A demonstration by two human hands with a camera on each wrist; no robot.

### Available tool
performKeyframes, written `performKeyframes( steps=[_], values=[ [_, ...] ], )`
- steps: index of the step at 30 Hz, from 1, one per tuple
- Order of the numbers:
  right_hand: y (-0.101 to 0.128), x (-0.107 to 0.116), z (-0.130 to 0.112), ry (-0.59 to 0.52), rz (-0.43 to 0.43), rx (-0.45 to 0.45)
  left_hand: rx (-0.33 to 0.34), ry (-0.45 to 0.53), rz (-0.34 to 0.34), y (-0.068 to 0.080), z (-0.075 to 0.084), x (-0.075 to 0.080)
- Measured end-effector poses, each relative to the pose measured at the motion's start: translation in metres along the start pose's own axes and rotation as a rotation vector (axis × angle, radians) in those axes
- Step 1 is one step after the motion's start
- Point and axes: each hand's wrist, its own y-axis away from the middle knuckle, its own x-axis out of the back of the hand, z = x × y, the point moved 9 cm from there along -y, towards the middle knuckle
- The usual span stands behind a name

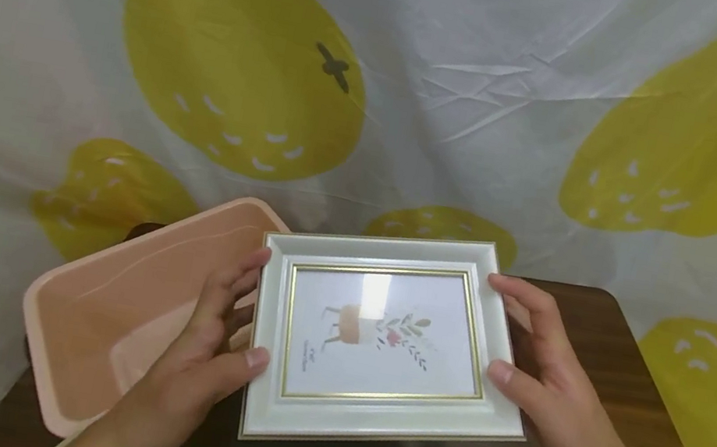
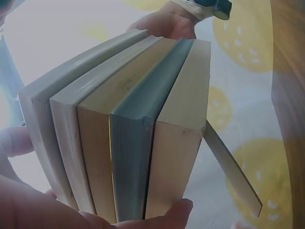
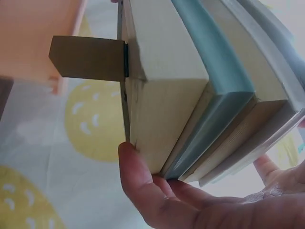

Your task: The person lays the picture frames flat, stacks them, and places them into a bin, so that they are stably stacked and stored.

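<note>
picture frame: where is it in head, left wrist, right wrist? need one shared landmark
Head: picture frame at lower centre, face up, gripped between both hands.
Left wrist: its stepped side edge fills the centre.
Right wrist: its corner fills the upper right.
Shared landmark: the yellow-print cloth.

Pink tray (image 1: pixel 102 307) crowds left; right tabletop (image 1: pixel 629 395) open.

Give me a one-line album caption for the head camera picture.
Both hands, left hand and right hand, grip a white picture frame beside a pink tray.
</note>
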Motion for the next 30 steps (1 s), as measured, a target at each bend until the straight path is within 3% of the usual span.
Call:
performKeyframes(
  steps=[4, 8, 15, 19, 23, 27, 30],
  values=[
    [-0.024, -0.007, -0.007, -0.005, -0.012, 0.002, 0.002, -0.005, -0.006, -0.003, 0.011, 0.013],
    [-0.046, -0.013, -0.015, 0.019, -0.035, -0.040, 0.033, -0.024, 0.037, -0.002, 0.016, 0.029],
    [-0.066, -0.016, -0.039, 0.133, -0.070, -0.080, 0.085, 0.064, 0.071, 0.003, 0.025, 0.042],
    [-0.069, -0.019, -0.056, 0.092, -0.072, -0.067, 0.024, 0.085, 0.031, 0.006, 0.037, 0.042],
    [-0.074, -0.022, -0.066, 0.050, -0.067, -0.030, -0.087, 0.086, -0.002, 0.010, 0.052, 0.043],
    [-0.085, -0.029, -0.069, 0.007, -0.057, -0.011, -0.174, 0.080, 0.005, 0.016, 0.061, 0.054],
    [-0.097, -0.036, -0.068, -0.007, -0.056, -0.018, -0.193, 0.080, 0.019, 0.019, 0.065, 0.067]
  ],
)
